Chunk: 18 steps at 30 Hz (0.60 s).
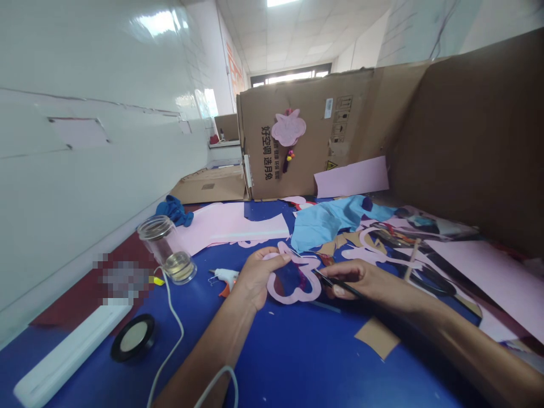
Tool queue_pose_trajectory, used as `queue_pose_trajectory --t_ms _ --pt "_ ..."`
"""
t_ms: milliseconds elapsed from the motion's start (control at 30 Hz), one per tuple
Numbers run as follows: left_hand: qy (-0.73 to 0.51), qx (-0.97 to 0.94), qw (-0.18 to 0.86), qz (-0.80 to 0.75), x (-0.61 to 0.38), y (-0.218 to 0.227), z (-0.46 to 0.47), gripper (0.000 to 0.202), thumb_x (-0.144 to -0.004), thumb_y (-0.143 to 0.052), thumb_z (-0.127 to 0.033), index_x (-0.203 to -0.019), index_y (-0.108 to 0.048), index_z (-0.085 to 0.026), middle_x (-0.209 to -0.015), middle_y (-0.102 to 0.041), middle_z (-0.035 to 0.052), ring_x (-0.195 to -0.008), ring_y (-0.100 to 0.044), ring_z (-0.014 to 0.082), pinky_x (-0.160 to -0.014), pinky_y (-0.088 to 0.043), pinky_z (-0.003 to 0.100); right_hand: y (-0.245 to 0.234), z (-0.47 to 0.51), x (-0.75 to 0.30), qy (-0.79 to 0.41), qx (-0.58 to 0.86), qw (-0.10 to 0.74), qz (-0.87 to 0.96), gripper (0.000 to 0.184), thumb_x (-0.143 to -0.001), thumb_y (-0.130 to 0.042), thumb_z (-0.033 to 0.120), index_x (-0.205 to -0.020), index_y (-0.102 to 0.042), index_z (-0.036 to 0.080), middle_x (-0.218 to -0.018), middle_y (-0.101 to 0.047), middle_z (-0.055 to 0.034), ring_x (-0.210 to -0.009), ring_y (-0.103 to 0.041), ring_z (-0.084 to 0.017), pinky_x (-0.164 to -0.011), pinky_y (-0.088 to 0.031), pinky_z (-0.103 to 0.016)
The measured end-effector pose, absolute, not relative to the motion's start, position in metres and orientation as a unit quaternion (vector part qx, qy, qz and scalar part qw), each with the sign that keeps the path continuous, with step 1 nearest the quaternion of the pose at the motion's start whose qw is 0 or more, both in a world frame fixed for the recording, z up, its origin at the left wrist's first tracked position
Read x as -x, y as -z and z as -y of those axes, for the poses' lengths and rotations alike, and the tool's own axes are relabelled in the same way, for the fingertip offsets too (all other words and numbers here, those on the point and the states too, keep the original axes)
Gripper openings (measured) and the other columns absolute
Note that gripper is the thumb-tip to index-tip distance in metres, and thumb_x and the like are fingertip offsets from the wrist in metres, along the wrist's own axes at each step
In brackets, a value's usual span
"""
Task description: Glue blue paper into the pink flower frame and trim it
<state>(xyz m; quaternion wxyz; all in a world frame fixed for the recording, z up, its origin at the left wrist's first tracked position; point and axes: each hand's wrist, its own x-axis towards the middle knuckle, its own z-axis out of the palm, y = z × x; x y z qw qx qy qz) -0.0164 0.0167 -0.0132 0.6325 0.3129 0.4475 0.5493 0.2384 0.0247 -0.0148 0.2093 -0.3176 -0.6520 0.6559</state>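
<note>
White tiled wall (97, 170), distant window (291, 75)

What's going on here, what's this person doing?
A person's left hand holds a curved pink cutout, while the right hand holds a thin black tool at its edge. A hot glue gun lies on the blue tabletop near a glass jar. Pink sheets and a blue cloth lie beyond, and a pink flower-shaped piece hangs on a cardboard wall.

Black "好空调 选月兔" printed on cardboard carton (297, 178).
</note>
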Motion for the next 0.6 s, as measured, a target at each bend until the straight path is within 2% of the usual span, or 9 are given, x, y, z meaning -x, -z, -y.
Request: queue_pose_trajectory --t_ms 367,600 --pt "-0.541 -0.319 0.637 -0.448 0.0190 0.0134 -0.0180 0.040 -0.052 -0.100 -0.024 -0.073 -0.067 -0.016 -0.075 -0.077 0.0065 -0.066 -0.070 0.0176 -0.071 -0.055 0.031 0.0152 -0.0248 -0.2398 -0.668 0.309 0.203 0.645 0.041 -0.087 -0.082 0.051 -0.120 -0.081 0.025 -0.091 -0.069 0.0002 -0.076 -0.054 -0.014 -0.072 -0.042 -0.025" --pt "-0.542 -0.318 0.630 -0.457 0.0176 0.0114 -0.0175 0.041 -0.049 -0.100 -0.024 -0.073 -0.066 -0.017 -0.073 -0.076 0.0056 -0.065 -0.069 0.0169 -0.070 -0.054 0.030 0.0208 -0.0277 -0.2421 -0.667 0.315 0.199 0.645 0.043 -0.088 -0.082 0.048 -0.124 -0.080 0.024 -0.086 -0.064 0.0011 -0.073 -0.047 -0.012 -0.068 -0.038 -0.024"
